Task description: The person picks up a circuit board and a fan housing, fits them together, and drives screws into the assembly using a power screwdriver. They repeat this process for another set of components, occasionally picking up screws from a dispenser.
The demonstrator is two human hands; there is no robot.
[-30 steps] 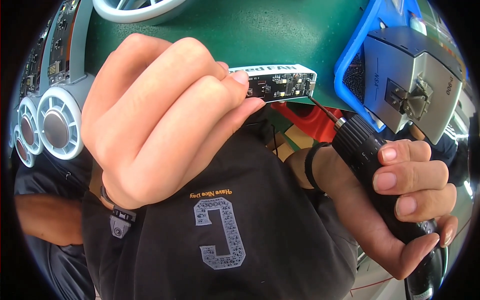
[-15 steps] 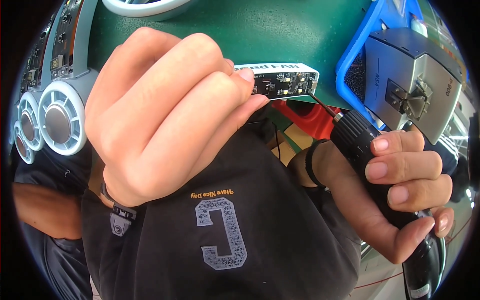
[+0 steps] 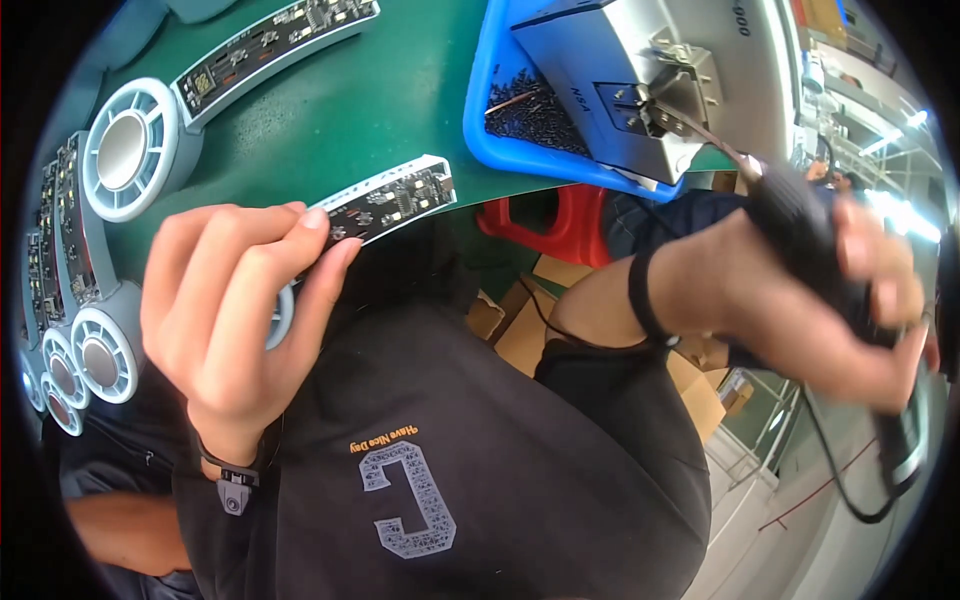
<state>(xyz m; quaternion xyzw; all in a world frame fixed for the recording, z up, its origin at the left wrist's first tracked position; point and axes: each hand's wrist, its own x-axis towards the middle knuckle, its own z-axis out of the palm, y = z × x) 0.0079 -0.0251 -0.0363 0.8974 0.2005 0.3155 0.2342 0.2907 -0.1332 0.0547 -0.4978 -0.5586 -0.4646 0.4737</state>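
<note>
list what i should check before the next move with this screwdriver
1. Left hand gripping the circuit-board piece: ok.
2. Right hand holding the black screwdriver: ok.
3. Screwdriver bit apart from the circuit-board piece: ok.
4. Bit touching the silver machine: cannot tell, they overlap in this view.
5. Screw on the bit: cannot tell, too blurred.
6. Small dark parts in the blue tray: ok.

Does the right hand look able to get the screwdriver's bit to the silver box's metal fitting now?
Probably yes: the right hand grips the black screwdriver with its bit pointed at the metal fitting on the silver box, and nothing visible intervenes; whether they touch is unclear.
</note>
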